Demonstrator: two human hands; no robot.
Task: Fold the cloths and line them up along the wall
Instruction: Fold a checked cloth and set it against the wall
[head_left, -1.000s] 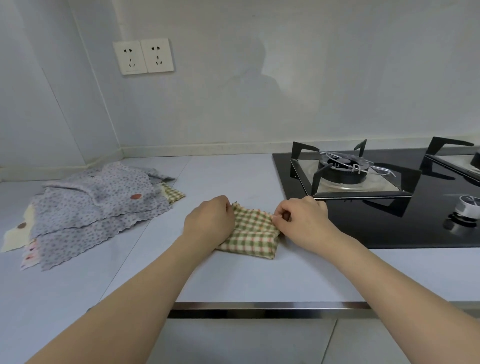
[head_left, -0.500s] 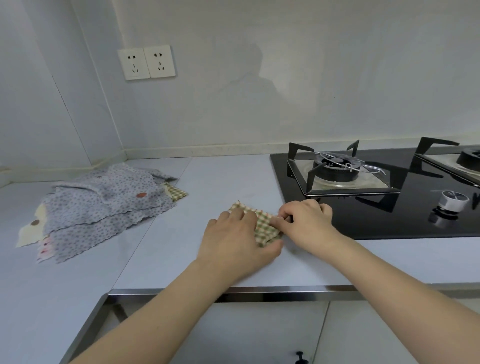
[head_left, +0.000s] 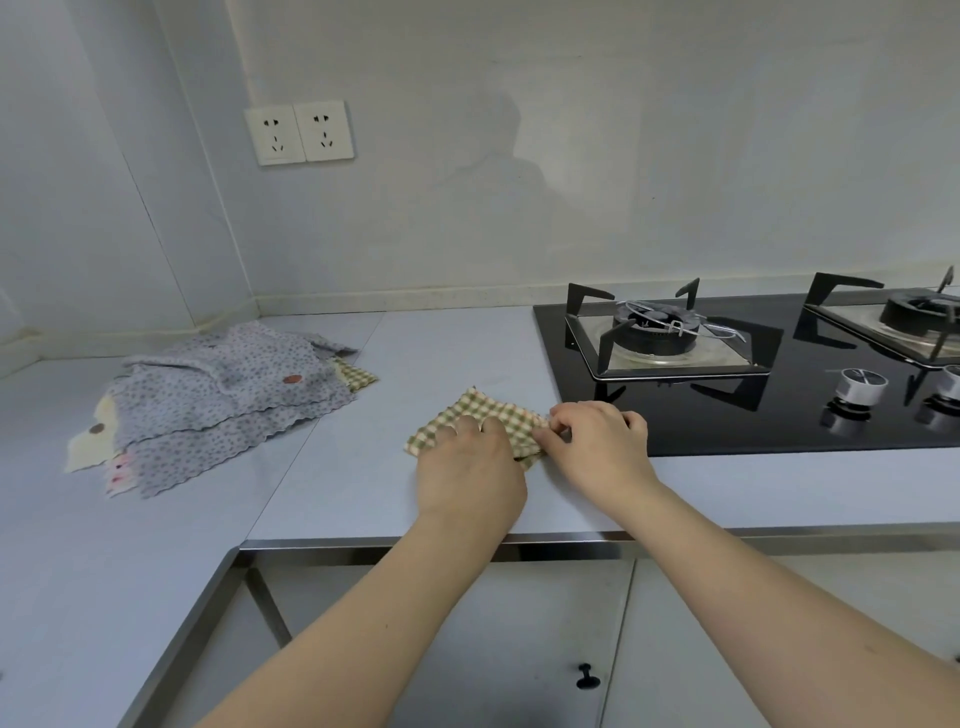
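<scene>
A small folded green-and-cream checked cloth lies on the pale counter near its front edge, just left of the hob. My left hand lies flat on its near part, fingers spread and pressing it down. My right hand pinches the cloth's right edge between thumb and fingers. A loose pile of grey spotted cloths sits at the left near the corner, with a cream cloth and another checked one poking out from under it.
A black glass gas hob with two burners and knobs fills the right side. The wall runs behind, with a double socket. Bare counter lies between cloth and wall. Cabinet doors hang below the counter edge.
My left hand has moved from the cloth's left side onto its top and now presses it flat. The right hand keeps its pinch on the right edge. The view has shifted slightly.
</scene>
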